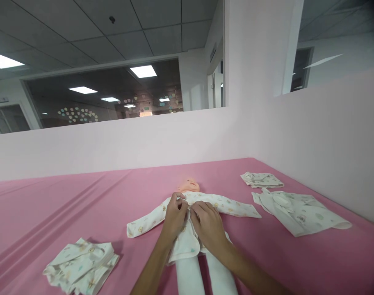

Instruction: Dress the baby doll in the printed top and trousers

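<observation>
A baby doll [189, 185] lies on its back on the pink table [82, 205], dressed in a white printed top [233, 207] with sleeves spread out to both sides, and white trousers. My left hand [174, 217] and my right hand [207, 223] rest on the doll's chest, side by side. Both have fingers curled and pinched on the front opening of the top near the neck. The fingertips of the two hands almost touch.
A folded printed garment [82, 266] lies at the near left. A spread-out top [300, 211] and a small folded piece [262, 179] lie at the right. Pink partition walls [328, 135] close the table at the back and right.
</observation>
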Demonstrator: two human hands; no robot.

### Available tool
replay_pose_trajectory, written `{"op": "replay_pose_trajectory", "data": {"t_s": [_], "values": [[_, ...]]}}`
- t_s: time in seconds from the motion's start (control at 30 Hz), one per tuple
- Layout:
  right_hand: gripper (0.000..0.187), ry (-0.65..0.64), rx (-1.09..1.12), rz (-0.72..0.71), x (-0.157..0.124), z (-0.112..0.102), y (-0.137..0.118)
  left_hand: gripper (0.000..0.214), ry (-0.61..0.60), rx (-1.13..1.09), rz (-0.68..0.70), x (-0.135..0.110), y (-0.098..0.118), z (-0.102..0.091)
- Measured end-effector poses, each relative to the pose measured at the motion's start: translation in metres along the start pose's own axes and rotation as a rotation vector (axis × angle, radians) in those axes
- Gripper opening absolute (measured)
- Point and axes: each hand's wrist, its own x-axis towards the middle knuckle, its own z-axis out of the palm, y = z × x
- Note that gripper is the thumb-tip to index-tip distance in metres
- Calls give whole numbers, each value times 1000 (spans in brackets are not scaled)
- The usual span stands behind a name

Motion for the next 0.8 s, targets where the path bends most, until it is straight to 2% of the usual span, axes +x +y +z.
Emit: {"op": "replay_pose_trajectory", "data": {"t_s": [0.17,0.3,0.43,0.57,0.7,0.8], "values": [[19,19,77,18,0,2,0,15,-1,11,-10,4,-1,0],[16,11,124,70,0,-3,2,22,9,37,7,-5,9,-1],[18,-67,255,167,-7,-16,8,20,45,376,3,-35,26,2],[9,-99,311,237,-17,-26,10,20,42,751,-51,-63,35,9],[9,-155,186,247,-15,-27,8,16,-7,966,6,-68,35,13],[14,-203,199,238,-8,-28,8,19,5,1042,61,-65,30,15]]}}
